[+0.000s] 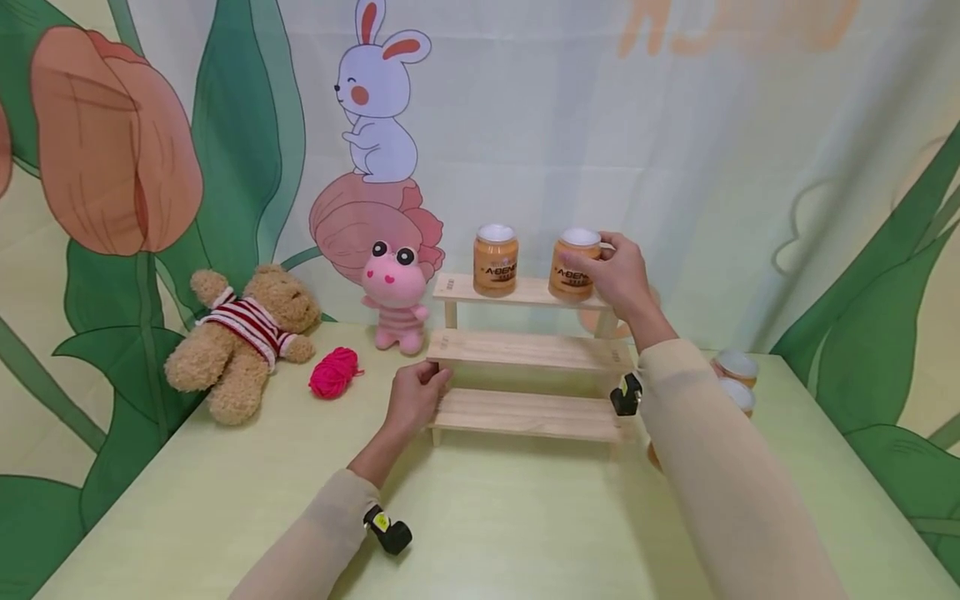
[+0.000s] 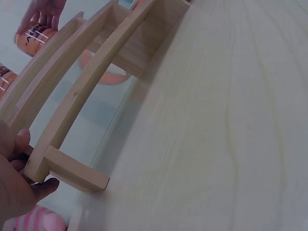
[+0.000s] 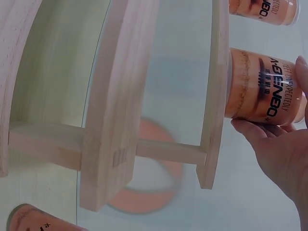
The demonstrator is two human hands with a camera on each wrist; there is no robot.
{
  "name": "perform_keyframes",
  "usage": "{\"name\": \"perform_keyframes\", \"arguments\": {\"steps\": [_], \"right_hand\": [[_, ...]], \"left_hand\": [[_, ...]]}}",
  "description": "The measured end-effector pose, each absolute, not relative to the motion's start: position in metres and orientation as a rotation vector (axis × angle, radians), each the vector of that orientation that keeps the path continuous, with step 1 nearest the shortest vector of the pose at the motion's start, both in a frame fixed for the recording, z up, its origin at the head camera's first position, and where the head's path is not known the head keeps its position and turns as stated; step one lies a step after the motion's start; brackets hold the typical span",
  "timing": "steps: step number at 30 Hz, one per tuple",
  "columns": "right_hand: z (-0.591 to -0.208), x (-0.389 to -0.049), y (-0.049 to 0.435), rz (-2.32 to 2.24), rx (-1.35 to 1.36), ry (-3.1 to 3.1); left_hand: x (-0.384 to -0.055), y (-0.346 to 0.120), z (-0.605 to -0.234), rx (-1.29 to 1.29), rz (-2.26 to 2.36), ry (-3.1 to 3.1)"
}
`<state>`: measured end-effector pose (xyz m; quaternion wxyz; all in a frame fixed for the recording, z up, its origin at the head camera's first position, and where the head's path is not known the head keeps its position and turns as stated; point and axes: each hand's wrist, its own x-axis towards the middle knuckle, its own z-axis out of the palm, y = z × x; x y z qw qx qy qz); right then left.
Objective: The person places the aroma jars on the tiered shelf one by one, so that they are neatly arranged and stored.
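Note:
A three-tier wooden step shelf [image 1: 525, 348] stands on the table, with two orange-labelled, white-lidded jars on its top tier. My right hand [image 1: 628, 279] grips the right-hand jar [image 1: 573, 279]; in the right wrist view, thumb and fingers go round this jar [image 3: 262, 89], its base at the top board. To its left the other jar [image 1: 495, 265] stands upright, untouched. My left hand [image 1: 412, 400] is at the shelf's left side; in the left wrist view its thumb and fingers hold the end of a lower board [image 2: 38, 166].
More jars [image 1: 737, 367] stand on the table to the right, partly hidden by my right sleeve. Left of the shelf are a pink plush toy [image 1: 399, 300], a ball of pink yarn [image 1: 334, 372] and a teddy bear [image 1: 243, 333]. A printed curtain [image 1: 675, 167] hangs behind.

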<state>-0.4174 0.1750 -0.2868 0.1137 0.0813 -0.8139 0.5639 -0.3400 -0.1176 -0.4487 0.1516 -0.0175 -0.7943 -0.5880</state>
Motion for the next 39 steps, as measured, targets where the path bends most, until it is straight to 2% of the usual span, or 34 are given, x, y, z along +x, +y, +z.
{"name": "perform_keyframes", "arguments": {"steps": [9,22,29,39], "right_hand": [[-0.293,-0.400,0.195,1.701,0.200,-2.400],[-0.310,-0.332,0.254,1.646,0.198,-2.296],[-0.329,-0.307,0.295,1.554,0.154,-2.263],[-0.374,-0.309,0.358,1.463,-0.042,-2.292]], "left_hand": [[-0.339,-0.121,-0.446,-0.069,-1.685,-2.288],[-0.340,-0.115,-0.448,-0.082,-1.681,-2.305],[-0.339,-0.115,-0.447,-0.041,-1.670,-2.274],[-0.340,-0.115,-0.448,-0.070,-1.686,-2.273]]}}
